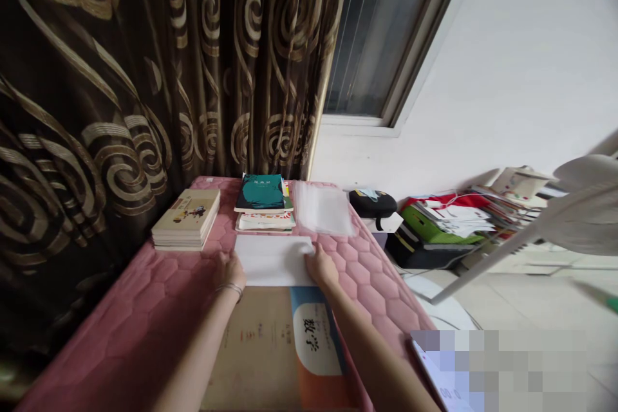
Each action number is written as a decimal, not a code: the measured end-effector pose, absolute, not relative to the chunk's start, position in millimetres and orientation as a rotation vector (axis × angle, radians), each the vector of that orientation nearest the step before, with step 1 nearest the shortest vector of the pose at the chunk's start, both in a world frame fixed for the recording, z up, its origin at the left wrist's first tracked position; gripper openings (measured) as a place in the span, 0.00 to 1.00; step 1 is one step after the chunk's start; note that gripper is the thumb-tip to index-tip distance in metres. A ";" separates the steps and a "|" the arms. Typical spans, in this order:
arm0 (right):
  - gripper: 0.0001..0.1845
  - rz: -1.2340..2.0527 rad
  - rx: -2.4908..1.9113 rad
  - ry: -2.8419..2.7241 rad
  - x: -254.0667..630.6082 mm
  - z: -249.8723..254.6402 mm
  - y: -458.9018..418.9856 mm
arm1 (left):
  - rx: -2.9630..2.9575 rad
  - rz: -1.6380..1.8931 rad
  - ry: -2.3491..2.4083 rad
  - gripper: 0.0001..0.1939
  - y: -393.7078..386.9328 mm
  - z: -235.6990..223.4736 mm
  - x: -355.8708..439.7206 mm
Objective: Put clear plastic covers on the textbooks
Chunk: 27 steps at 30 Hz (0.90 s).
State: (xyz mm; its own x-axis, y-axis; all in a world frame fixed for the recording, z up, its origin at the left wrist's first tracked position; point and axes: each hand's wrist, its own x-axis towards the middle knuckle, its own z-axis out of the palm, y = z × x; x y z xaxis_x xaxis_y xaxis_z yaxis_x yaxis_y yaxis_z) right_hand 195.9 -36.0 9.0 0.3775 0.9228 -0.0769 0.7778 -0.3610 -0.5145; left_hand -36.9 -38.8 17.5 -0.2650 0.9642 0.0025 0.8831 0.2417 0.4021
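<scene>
Both my hands are at a white sheet (275, 262) on the pink quilted surface, one at either side edge. My left hand (230, 269) is closed on its left edge, with thin bands round the wrist. At the opposite edge, my right hand (320, 265) pinches the sheet between thumb and fingers. Directly below the sheet, nearer to me, lies a mathematics textbook (263, 341) with a tan cover and a blue, white and orange band on the right. My forearms pass on both sides of it and hide parts of its edges.
Beige books (187, 219) are stacked at the left. Behind the sheet stand a pile topped by a teal book (263, 193) and several translucent sheets (324, 209). A black case (371, 204), a white fan (570, 206) and a lit screen (441, 376) are on the right.
</scene>
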 end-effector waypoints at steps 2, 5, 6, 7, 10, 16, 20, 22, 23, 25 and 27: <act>0.24 0.492 -2.245 -1.543 195.9 9.9 -36.5 | 1.818 0.440 2.297 0.19 -42.4 20.6 -27.0; 0.21 0.470 -2.255 -1.626 195.8 10.3 -36.6 | 2.146 0.244 2.086 0.25 -42.5 20.3 -10.3; 0.21 0.464 -2.260 -1.635 195.5 10.3 -36.7 | 2.244 0.163 1.964 0.26 -41.1 18.6 -4.8; 0.21 0.459 -2.263 -1.638 195.1 10.3 -36.9 | 2.309 0.096 1.850 0.26 -39.3 16.4 0.4; 0.21 0.428 -2.278 -1.654 193.4 10.8 -38.1 | 2.358 0.024 1.690 0.27 -33.0 8.4 10.7; 0.21 0.300 -2.321 -1.664 186.3 17.6 -41.8 | 2.351 -0.023 1.659 0.30 -27.6 0.5 9.3; 0.23 0.062 -2.147 -1.903 164.4 18.3 -44.8 | 2.349 -0.032 1.650 0.31 -27.7 -1.1 8.2; 0.25 0.098 -1.980 -2.107 150.9 12.4 -46.4 | 2.350 -0.022 1.650 0.30 -28.0 -2.1 9.2; 0.26 0.158 -1.935 -2.169 145.6 8.3 -47.1 | 2.352 -0.008 1.654 0.30 -28.3 -2.6 10.0; 0.28 0.258 -1.938 -2.210 141.2 -0.5 -48.6 | 2.357 0.024 1.666 0.30 -29.4 -3.3 10.7; 0.29 0.290 -1.999 -2.189 145.8 -7.1 -50.4 | 2.354 0.043 1.694 0.30 -31.3 -3.5 8.5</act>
